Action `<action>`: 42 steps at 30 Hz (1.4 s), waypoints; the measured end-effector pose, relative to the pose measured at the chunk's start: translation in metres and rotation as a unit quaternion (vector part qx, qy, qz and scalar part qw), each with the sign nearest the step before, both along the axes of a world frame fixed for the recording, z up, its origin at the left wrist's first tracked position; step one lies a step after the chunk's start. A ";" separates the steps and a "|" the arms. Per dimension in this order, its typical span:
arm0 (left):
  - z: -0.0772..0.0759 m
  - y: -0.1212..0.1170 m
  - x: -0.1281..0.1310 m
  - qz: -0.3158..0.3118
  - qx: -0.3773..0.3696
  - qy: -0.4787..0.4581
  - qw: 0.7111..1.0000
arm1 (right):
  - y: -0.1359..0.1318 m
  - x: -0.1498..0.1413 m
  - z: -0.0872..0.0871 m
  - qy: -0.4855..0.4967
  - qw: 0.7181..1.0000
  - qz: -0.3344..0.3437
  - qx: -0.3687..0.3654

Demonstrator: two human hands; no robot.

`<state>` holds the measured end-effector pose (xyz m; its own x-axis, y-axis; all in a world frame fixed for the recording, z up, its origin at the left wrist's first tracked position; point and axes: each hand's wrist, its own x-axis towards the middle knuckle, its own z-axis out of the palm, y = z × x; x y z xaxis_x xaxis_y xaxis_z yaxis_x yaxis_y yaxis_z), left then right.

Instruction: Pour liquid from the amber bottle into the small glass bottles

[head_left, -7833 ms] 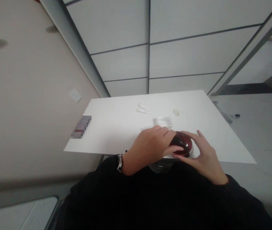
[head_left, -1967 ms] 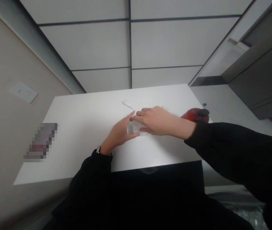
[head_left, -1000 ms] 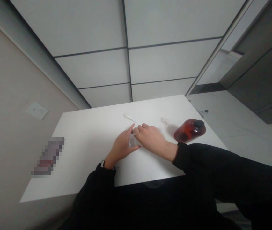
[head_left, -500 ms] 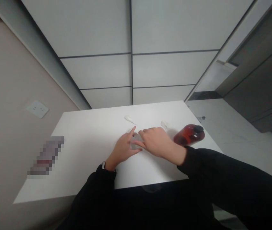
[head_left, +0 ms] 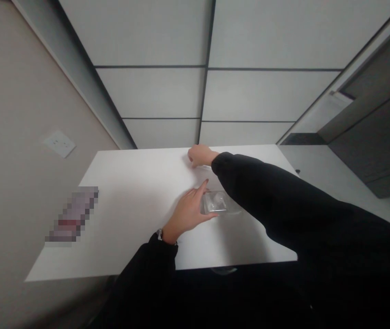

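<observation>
My left hand (head_left: 188,209) is closed around the left end of a clear plastic container (head_left: 217,202), thumb on the far side and fingers on the near side. The container stands low over the white tabletop, and its right end runs towards my right sleeve. Farther off, near the back edge, my right hand (head_left: 200,155) is down at the tabletop with its fingers curled in. Its fingertips cover the spot where a small whitish piece lay. A pale sliver (head_left: 204,168) shows just below that hand; what the fingers hold is hidden.
The white table (head_left: 129,192) reaches back to pale panelled doors (head_left: 167,91). At its left edge lies a blurred-out flat item (head_left: 73,214). A wall socket (head_left: 60,143) is on the left wall. My right sleeve (head_left: 266,187) crosses the table's right half.
My right hand has left the container and reached forward to the back of the table. The left hand keeps hold of the container. The red bottle is now hidden behind my right sleeve.
</observation>
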<state>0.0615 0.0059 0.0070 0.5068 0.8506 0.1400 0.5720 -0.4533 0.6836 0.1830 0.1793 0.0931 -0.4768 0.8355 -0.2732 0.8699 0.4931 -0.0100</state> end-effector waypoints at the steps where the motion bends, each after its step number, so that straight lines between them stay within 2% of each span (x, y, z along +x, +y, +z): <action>1: -0.001 0.000 0.000 0.000 0.002 0.000 1.000 | -0.001 0.005 0.008 0.020 1.000 0.000 0.008; 4: -0.002 0.000 -0.002 -0.004 0.008 -0.003 1.000 | -0.018 0.035 0.040 0.105 0.993 -0.004 0.062; 6: -0.001 -0.002 -0.004 -0.011 0.011 -0.006 1.000 | -0.044 0.068 0.059 0.178 0.979 -0.013 0.101; 8: 0.004 -0.003 -0.005 -0.015 0.018 -0.009 1.000 | -0.081 0.103 0.069 0.372 0.921 -0.034 0.105; 9: 0.008 -0.004 -0.004 -0.014 0.026 -0.010 1.000 | -0.101 0.120 0.069 0.435 0.894 -0.036 0.099; 11: 0.020 -0.006 0.002 -0.012 0.047 -0.010 0.999 | -0.139 0.148 0.064 0.493 0.863 -0.053 0.095; 13: 0.033 -0.006 0.013 -0.013 0.066 -0.003 0.998 | -0.168 0.167 0.053 0.511 0.850 -0.090 0.090; 15: 0.044 -0.006 0.028 -0.013 0.074 0.017 0.997 | -0.185 0.178 0.042 0.522 0.839 -0.117 0.096; 18: 0.056 -0.005 0.051 -0.001 0.070 0.082 0.994 | -0.193 0.183 0.028 0.548 0.820 -0.133 0.100; 22: 0.064 -0.004 0.071 0.015 0.074 0.168 0.983 | -0.191 0.182 0.019 0.584 0.798 -0.118 0.089; 24: 0.067 -0.004 0.075 0.026 0.083 0.186 0.979 | -0.190 0.180 0.016 0.570 0.813 -0.098 0.062; 27: 0.068 -0.004 0.077 0.028 0.088 0.190 0.977 | -0.187 0.176 0.006 0.488 0.869 -0.070 0.035; 29: 0.068 -0.003 0.077 0.025 0.085 0.189 0.978 | -0.184 0.173 -0.002 0.438 0.896 -0.063 0.033; 33: 0.068 -0.001 0.077 0.027 0.074 0.188 0.979 | -0.182 0.169 -0.010 0.356 0.929 -0.076 0.061; 36: 0.068 -0.002 0.078 0.029 0.075 0.179 0.981 | -0.181 0.171 0.001 0.305 0.947 -0.055 0.083; 38: 0.068 -0.003 0.077 0.032 0.077 0.176 0.981 | -0.180 0.173 0.014 0.250 0.964 0.010 0.093; 40: 0.068 -0.004 0.077 0.035 0.076 0.175 0.981 | -0.175 0.171 0.025 0.143 0.980 0.092 0.107; 42: 0.067 -0.004 0.076 0.037 0.078 0.173 0.981 | -0.170 0.166 0.032 0.077 0.984 0.115 0.115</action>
